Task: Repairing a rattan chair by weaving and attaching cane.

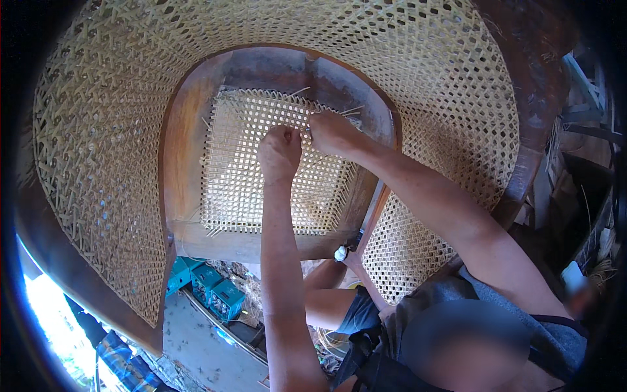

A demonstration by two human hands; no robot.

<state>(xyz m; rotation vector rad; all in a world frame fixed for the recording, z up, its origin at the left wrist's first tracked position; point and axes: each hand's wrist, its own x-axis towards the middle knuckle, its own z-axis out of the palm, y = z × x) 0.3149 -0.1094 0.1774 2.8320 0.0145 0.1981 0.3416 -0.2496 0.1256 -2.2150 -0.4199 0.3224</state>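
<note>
— Two hands at the cane seat panel [228,176]?
— Yes, near its far edge: left hand [279,153] fisted, right hand [333,132] pinched on a cane strand [349,110] (thin, springy, likely brittle).
— Where to grip?
— Close to the weave, I'd judge; the wooden chair frame [186,144] stays rigid.

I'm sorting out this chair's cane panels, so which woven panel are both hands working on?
The flat seat panel inside the wooden seat frame. Both the left hand and right hand rest on its plain square mesh; the curved back panel around it has a denser, diagonal weave.
</note>
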